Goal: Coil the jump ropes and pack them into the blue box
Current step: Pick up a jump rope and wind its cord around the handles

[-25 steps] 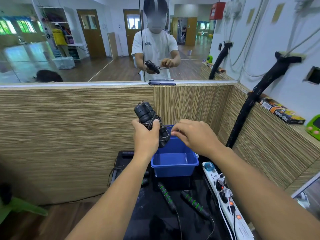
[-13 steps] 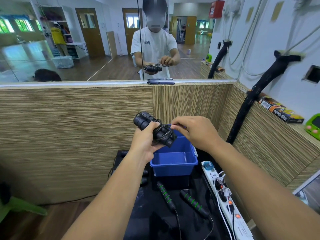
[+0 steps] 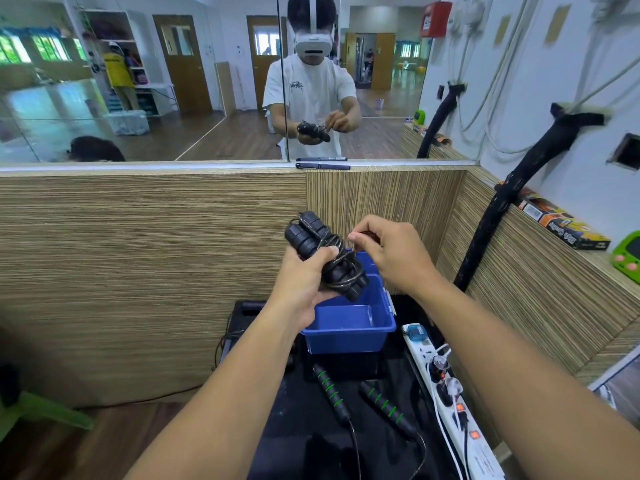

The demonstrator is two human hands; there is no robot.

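My left hand [image 3: 304, 275] grips a black jump rope bundle [image 3: 323, 256]: two black handles side by side with thin cord wound round them, held tilted above the blue box [image 3: 349, 336]. My right hand [image 3: 391, 252] is just right of the bundle and pinches the cord's loose end between thumb and forefinger. The box is open on the black table, and what shows of its inside is bare. A second jump rope with green-striped black handles [image 3: 332, 393] lies uncoiled on the table in front of the box, its cords trailing toward me.
A white power strip [image 3: 446, 393] with plugs runs along the table's right edge. Wooden partition walls [image 3: 156, 254] close in the back and right. A black bent post [image 3: 498, 216] leans at the right wall. Black gear and cables [image 3: 242, 327] sit left of the box.
My left hand has tilted the black bundle from upright to slanting over the box. My right hand has drawn the cord end up and right of it.
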